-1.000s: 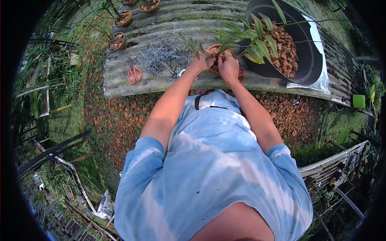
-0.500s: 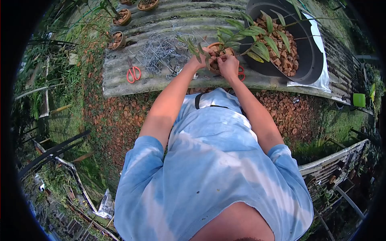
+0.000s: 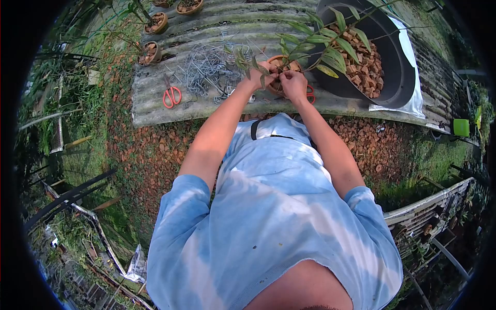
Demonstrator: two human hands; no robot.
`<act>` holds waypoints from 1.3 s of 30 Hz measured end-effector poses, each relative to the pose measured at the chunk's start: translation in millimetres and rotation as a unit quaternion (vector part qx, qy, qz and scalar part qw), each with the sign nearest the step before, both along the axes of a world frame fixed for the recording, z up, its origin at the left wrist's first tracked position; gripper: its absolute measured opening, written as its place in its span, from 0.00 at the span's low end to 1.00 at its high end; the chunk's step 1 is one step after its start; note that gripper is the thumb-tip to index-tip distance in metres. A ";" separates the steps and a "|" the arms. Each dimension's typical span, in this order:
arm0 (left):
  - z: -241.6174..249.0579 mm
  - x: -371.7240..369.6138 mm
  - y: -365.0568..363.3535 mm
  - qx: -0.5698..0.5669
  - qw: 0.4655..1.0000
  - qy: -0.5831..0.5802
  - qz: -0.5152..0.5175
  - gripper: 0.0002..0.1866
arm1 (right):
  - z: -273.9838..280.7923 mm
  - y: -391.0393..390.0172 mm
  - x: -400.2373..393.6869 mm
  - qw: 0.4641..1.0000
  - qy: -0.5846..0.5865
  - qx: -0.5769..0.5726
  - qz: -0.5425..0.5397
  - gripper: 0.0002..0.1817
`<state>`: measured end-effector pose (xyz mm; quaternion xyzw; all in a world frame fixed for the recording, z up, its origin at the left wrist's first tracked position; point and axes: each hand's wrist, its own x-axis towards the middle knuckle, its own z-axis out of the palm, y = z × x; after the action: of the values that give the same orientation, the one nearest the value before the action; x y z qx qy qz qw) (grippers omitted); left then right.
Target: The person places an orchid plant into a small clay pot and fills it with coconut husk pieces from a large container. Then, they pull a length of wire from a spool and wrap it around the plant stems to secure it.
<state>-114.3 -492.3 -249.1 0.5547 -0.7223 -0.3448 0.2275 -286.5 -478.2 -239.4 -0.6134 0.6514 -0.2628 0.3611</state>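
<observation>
A clay pot (image 3: 277, 92) with brick chunks and a leafy potted plant (image 3: 324, 40) stands at the table's near edge, between my hands. My left hand (image 3: 260, 76) is at the pot's left side, fingers bent in toward the plant's base. On the right, my right hand (image 3: 293, 84) pinches close to the left fingertips over the pot. Both hands are closed; what lies between the fingers is too small and partly hidden to make out. Leaves hang in front of my left hand. Red scissor handles (image 3: 310, 94) show beside my right wrist.
A pile of bent wire hooks (image 3: 209, 67) lies left of the pot, with red-handled scissors (image 3: 172, 96) beside it. A large black tub (image 3: 400, 77) of brick chunks (image 3: 368, 72) stands at right on white sheeting (image 3: 413, 106). Several clay pots (image 3: 151, 53) line the far left.
The plant's leafy stems have shifted a little, the right-hand leaves moving up and to the left over the tub. My hands have stayed almost in place at the pot.
</observation>
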 end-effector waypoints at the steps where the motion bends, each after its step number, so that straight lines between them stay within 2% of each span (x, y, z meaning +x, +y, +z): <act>1: -2.2 1.2 -1.0 -0.008 1.000 0.000 -0.005 0.10 | -0.1 0.0 0.4 1.000 -0.002 -0.002 -0.001 0.15; 10: 5.9 -1.5 4.3 0.036 0.999 0.029 0.016 0.08 | 0.6 1.2 -0.6 1.000 -0.011 0.009 0.006 0.16; 13: -12.4 7.8 -2.9 0.050 0.995 0.079 -0.046 0.10 | 3.6 1.6 -1.0 1.000 -0.006 0.012 0.014 0.16; 16: -26.8 12.8 -2.4 0.035 0.993 0.101 -0.043 0.12 | 3.4 3.8 0.2 1.000 -0.009 -0.004 0.019 0.15; 25: -16.9 12.4 -5.9 0.164 0.980 0.112 -0.024 0.13 | 8.4 9.4 3.1 0.998 0.022 -0.046 0.034 0.13; 35: -12.9 6.7 -6.5 0.192 0.978 0.083 0.008 0.17 | -2.8 6.5 3.2 0.999 0.001 -0.050 0.014 0.12; 39: -9.0 7.0 -5.9 0.213 0.972 0.095 0.010 0.18 | -1.1 2.6 1.4 1.000 -0.008 -0.014 0.006 0.12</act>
<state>-107.2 -498.2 -258.1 0.5627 -0.6013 -0.5396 0.1751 -285.1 -475.5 -240.4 -0.6206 0.6406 -0.2748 0.3592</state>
